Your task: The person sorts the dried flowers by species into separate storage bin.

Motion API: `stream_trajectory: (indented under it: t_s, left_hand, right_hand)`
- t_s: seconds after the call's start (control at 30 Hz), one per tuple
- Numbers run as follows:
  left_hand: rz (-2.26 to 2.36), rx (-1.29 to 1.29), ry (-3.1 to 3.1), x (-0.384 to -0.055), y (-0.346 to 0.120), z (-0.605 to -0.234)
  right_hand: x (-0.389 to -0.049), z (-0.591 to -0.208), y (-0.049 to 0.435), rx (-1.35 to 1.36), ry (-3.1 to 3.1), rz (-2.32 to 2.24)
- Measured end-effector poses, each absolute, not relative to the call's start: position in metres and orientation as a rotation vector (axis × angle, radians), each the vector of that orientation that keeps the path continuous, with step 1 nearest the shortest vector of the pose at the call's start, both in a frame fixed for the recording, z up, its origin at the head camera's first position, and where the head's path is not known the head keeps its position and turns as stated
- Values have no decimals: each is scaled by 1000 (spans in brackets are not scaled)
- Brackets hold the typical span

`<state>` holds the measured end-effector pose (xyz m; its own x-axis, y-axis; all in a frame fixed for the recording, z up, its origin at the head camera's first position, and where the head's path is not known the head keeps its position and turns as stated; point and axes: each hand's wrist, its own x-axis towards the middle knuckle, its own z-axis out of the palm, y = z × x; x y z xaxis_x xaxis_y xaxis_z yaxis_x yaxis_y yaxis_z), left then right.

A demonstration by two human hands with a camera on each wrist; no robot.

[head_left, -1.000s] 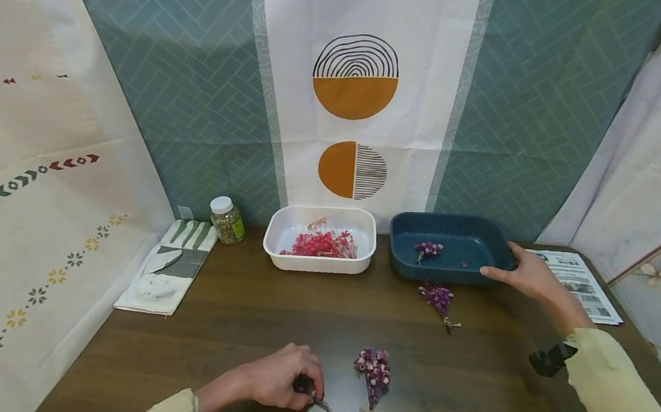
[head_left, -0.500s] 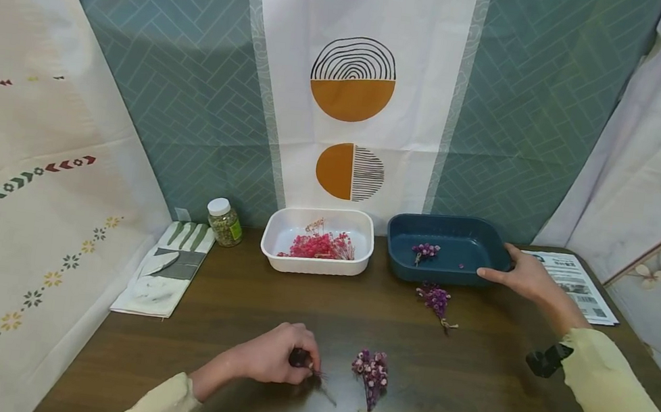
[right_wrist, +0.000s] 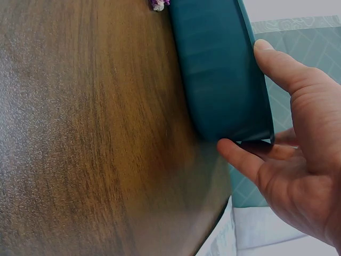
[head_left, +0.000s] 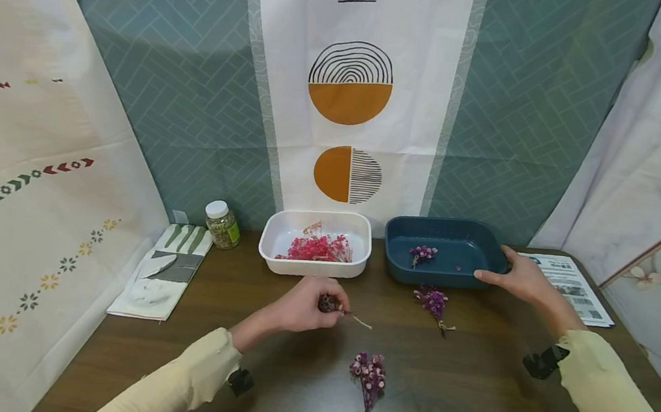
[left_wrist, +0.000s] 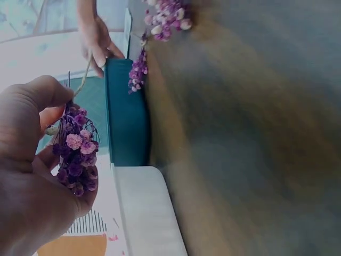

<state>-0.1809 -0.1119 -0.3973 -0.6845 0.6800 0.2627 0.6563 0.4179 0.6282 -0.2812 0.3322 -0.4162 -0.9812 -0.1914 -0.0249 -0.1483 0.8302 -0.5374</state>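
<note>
In front and to the left of a deep-teal rectangular dish [head_left: 432, 277], the left hand [head_left: 302, 306] pinches a string-tied bunch of small purple flowers [left_wrist: 77, 152], while the right hand [head_left: 523, 278] grips the dish's right end and a second purple bunch [head_left: 432, 301] lies just in front.

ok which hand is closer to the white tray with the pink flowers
Left. The left hand, holding a purple flower bunch, is just in front of the white tray; the right hand is farther off, at the blue tray's far right end.
</note>
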Motion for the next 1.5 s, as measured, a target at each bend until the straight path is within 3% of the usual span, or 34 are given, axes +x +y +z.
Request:
stream_trajectory:
  t_s: [0.27,0.87,1.5]
  left_hand:
    - [1176,1129,2592,-207,-84,-388]
    - [940,1161,2835,-276,8,-372]
    - [682,873,3022,-314,55,-391]
  right_hand:
    - [-280,-411,330,-239,2920,-829]
    - [-279,-419,335,-268,2941,-865]
    - [-282,-421,333,-269,2948,-902]
